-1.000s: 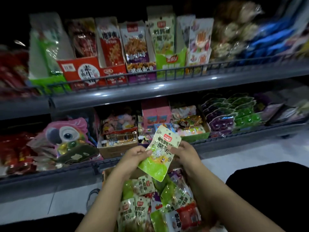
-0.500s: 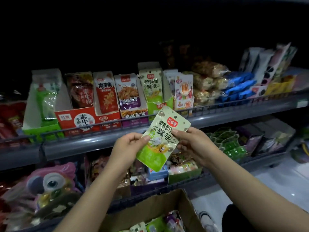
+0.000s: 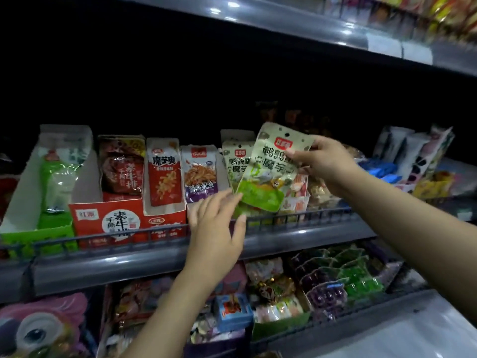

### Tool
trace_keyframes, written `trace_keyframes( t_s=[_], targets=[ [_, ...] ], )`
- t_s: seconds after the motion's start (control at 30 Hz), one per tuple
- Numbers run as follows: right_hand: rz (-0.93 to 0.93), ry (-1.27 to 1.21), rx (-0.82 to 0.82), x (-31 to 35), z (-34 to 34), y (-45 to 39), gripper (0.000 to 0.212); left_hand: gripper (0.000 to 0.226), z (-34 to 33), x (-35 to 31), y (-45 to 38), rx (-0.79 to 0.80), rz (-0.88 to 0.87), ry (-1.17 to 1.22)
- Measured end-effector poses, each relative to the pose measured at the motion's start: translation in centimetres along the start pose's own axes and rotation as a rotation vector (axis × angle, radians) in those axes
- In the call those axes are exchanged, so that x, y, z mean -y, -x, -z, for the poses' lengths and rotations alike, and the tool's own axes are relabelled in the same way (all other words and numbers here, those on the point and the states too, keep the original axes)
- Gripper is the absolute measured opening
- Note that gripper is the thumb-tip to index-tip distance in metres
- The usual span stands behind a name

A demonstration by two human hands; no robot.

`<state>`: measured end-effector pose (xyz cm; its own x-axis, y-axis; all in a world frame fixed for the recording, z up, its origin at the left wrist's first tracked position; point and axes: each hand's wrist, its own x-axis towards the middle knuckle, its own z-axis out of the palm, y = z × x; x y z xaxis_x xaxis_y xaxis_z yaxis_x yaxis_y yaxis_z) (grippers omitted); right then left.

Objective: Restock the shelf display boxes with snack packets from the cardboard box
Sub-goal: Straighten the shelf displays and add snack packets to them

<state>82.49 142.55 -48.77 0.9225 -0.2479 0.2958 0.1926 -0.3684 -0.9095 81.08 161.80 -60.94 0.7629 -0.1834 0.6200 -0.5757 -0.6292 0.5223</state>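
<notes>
My right hand [image 3: 324, 162] pinches a green and cream snack packet [image 3: 271, 171] by its upper right edge. The packet hangs tilted in front of a display box [image 3: 233, 136] on the middle shelf that holds matching packets [image 3: 236, 164]. Just below the packet's lower left corner, my left hand [image 3: 215, 228] is spread with straight fingers; whether its fingertips touch the packet is unclear. The cardboard box is out of view.
A wire rail [image 3: 296, 219] runs along the middle shelf's front. Left of the matching box stand a purple packet box [image 3: 200, 171], red display boxes [image 3: 113, 220] and a green one [image 3: 38, 236]. More snacks fill the lower shelf [image 3: 322, 288]. Another shelf [image 3: 284, 19] hangs above.
Both hands rose from the cardboard box to the middle shelf with the packet. My left hand let go of it; only my right hand holds it now. The view tilted upward.
</notes>
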Motion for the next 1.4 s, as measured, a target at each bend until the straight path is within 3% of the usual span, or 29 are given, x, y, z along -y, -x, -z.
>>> trace_keyframes(
  t_s=[0.13,0.23,0.3,0.5,0.6,0.7,0.8,1.0,1.4],
  targets=[
    [0.062,0.085,-0.102,1.5,-0.4,-3.7,0.011,0.053,-1.4,1.1,-1.1,0.152,-0.014,-0.138],
    [0.030,0.110,-0.127,2.1,-1.9,-5.8,0.031,0.053,-1.9,1.4,-1.6,0.172,-0.004,-0.178],
    [0.004,0.111,-0.088,2.3,-3.0,-6.8,0.037,0.049,-2.2,1.6,-2.1,0.147,-0.011,-0.182],
    [-0.059,0.441,0.099,2.2,-5.5,-8.4,0.051,0.034,-2.3,1.2,-2.6,0.075,0.014,-0.104],
    [-0.029,0.603,0.174,1.3,-6.1,-9.4,0.048,0.029,-2.6,1.1,-2.4,0.031,0.006,-0.076],
    [0.107,0.873,0.177,0.6,-6.1,-10.2,0.029,0.028,-2.8,1.8,-2.4,-0.018,-0.036,-0.076],
    [0.157,0.899,0.163,-0.3,-6.1,-10.8,0.024,0.043,-3.0,2.4,-2.5,-0.022,-0.076,-0.142],
    [0.229,0.890,0.047,-1.9,-6.1,-11.4,0.011,0.061,-2.9,3.2,-2.4,0.116,-0.119,-0.276],
    [0.228,1.038,0.023,-1.8,-5.9,-11.2,0.034,0.063,-2.9,3.1,-2.1,0.081,-0.147,-0.299]
  ],
)
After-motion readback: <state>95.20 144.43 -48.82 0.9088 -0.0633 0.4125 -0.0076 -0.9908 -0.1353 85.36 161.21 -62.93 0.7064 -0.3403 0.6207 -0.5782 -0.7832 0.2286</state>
